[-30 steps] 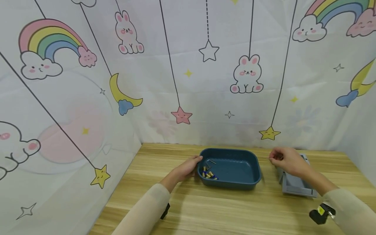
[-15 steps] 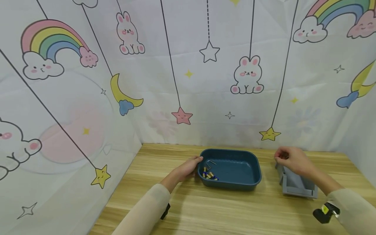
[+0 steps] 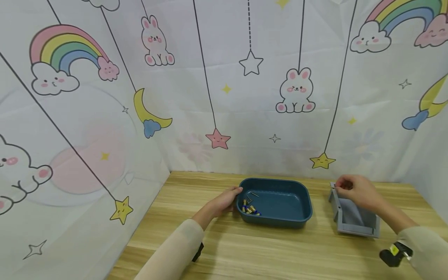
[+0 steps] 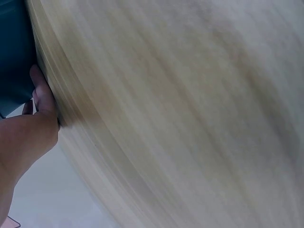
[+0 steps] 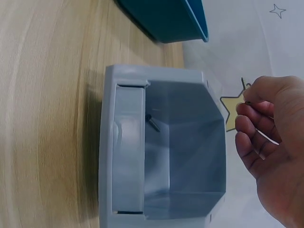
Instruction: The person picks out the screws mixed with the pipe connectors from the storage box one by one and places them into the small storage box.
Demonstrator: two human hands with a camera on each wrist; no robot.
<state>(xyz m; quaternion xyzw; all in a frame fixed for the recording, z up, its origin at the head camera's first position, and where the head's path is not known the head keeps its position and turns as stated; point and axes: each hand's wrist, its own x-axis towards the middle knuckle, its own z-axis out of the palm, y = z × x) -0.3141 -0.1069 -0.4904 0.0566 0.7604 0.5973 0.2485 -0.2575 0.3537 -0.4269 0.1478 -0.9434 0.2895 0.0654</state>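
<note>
Head view: clasping a dark-blue rectangular plastic tray (image 3: 280, 204) with the left hand (image 3: 223, 201) (among its contents, small brass-coloured pieces (image 3: 250, 210)); at the far end of a grey plastic box (image 3: 357, 229), tightly pinching a thin dark metal pin (image 5: 243, 83) with the right hand (image 3: 359, 190).

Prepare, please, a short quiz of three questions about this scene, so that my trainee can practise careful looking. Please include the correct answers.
1. True or false: the left hand holds the blue tray at its rim.
2. Where in the tray do the brass-coloured pieces lie?
A) At the right end
B) At the end near the left hand
C) In the exact middle
3. Which hand is at the gray bin, and what small thing shows inside it?

Key:
1. True.
2. B.
3. The right hand; a dark screw-like piece.
</note>
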